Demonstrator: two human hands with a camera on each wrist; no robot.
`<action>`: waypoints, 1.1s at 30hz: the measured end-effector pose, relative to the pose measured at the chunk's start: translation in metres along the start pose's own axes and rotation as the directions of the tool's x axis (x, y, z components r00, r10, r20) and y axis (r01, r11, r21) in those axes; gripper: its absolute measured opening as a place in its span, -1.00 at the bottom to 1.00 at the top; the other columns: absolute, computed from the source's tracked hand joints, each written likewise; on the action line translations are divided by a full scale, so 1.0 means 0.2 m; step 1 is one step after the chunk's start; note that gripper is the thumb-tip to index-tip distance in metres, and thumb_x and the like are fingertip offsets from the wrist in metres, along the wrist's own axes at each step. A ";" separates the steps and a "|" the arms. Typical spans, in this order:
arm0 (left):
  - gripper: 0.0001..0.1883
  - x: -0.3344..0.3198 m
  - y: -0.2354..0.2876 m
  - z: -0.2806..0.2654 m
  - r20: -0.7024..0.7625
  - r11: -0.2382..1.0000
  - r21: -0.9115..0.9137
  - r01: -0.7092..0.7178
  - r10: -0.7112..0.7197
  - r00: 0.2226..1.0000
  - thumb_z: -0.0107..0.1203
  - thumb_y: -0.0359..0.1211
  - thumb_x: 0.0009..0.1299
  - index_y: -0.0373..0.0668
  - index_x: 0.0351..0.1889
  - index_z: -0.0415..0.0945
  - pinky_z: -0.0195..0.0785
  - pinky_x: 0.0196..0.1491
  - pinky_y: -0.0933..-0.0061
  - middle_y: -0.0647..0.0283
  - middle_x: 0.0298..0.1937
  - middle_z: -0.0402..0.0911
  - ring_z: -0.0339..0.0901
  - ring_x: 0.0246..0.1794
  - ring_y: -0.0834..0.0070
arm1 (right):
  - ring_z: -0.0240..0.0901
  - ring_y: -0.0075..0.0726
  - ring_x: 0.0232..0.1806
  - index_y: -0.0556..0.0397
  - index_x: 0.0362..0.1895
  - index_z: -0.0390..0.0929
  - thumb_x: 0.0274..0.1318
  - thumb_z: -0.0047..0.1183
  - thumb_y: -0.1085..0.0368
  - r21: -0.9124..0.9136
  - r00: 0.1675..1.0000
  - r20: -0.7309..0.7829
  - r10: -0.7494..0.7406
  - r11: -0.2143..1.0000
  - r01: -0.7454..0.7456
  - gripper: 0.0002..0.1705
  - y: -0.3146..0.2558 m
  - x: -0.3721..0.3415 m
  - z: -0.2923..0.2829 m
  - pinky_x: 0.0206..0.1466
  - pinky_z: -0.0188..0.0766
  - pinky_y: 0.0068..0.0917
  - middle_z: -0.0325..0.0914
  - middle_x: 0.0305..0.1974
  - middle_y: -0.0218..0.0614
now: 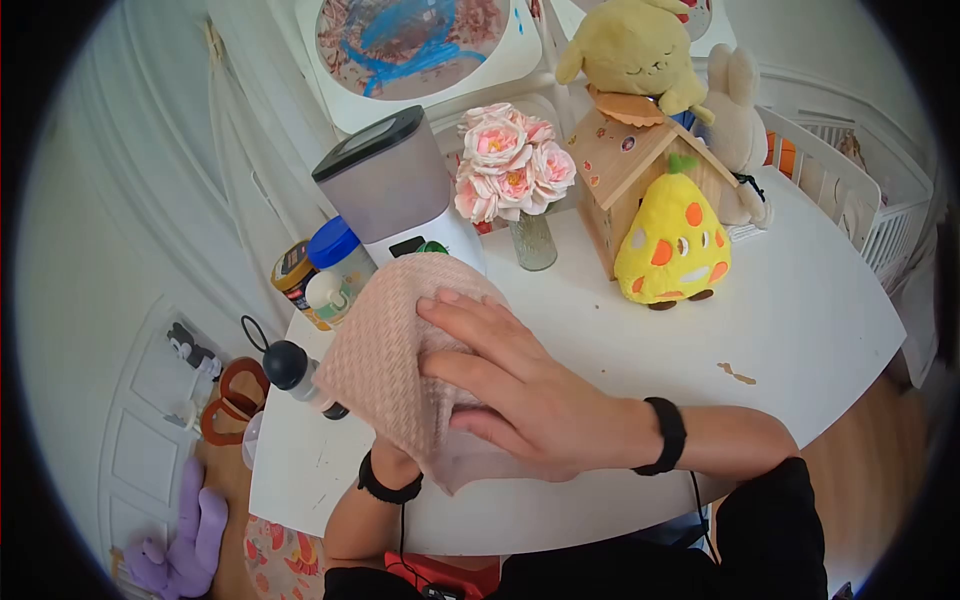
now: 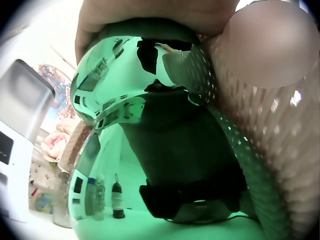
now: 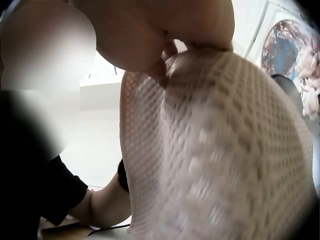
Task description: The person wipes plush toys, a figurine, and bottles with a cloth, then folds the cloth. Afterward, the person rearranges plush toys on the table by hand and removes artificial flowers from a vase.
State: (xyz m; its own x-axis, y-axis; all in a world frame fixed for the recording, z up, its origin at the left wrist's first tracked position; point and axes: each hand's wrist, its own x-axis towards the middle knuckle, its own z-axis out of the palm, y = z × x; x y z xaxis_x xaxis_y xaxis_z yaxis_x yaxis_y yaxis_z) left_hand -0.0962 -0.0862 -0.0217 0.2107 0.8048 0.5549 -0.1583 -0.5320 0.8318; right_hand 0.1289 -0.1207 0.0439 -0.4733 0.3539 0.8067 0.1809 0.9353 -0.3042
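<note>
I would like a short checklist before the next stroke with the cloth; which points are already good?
1. Right hand on pink cloth: ok, fingers spread across it.
2. Cloth along the shiny green object: ok, seen in the left wrist view.
3. Left hand grip secure: cannot tell, cloth hides its fingers from above.
4. Space beside the dark-capped bottle: not ok, cloth's corner appears very near.
5. Flower vase upright: ok.

The right hand spreads nearly straight fingers; the left hand shows only in part.
</note>
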 end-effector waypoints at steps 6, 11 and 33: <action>0.07 0.15 0.27 0.23 0.035 0.730 0.603 -0.322 0.379 0.925 -0.75 0.43 0.47 -0.37 0.17 0.48 0.18 0.31 0.08 -0.11 0.15 0.46 0.41 0.18 0.02 | 0.14 0.36 0.44 0.23 0.47 0.15 0.25 0.12 0.22 -0.019 0.959 -0.208 0.190 0.980 -0.198 -0.22 0.02 -0.01 0.08 0.48 0.10 0.07 0.08 0.47 0.23; 0.11 0.15 0.28 0.23 0.086 0.699 0.639 -0.322 0.350 0.933 -0.66 0.51 0.41 -0.36 0.35 0.29 0.16 0.38 0.08 0.04 0.22 0.43 0.38 0.25 0.14 | 0.14 0.45 0.41 0.29 0.50 0.09 0.29 0.10 0.13 0.295 0.893 -0.211 0.398 0.897 -0.330 -0.16 0.03 -0.03 0.11 0.45 0.08 0.17 0.09 0.45 0.28; -0.17 0.10 0.19 0.20 -0.011 0.836 0.461 -0.298 0.341 0.940 0.06 0.24 0.42 -0.27 0.37 0.34 0.28 0.33 0.11 0.02 0.26 0.47 0.45 0.21 0.15 | -0.18 0.15 0.65 0.36 0.52 0.06 0.02 0.22 -0.11 -0.231 0.995 -0.091 0.052 0.970 -0.071 0.15 -0.11 -0.15 0.23 0.63 -0.36 0.14 -0.03 0.58 0.16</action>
State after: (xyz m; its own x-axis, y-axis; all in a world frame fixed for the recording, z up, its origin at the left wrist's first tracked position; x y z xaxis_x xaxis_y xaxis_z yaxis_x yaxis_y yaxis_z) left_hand -0.0597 -0.1005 0.0215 0.1330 0.5780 0.8051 0.2502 -0.8056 0.5370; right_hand 0.0997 -0.1518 0.0032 -0.3829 0.4001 0.8327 0.4082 0.8819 -0.2360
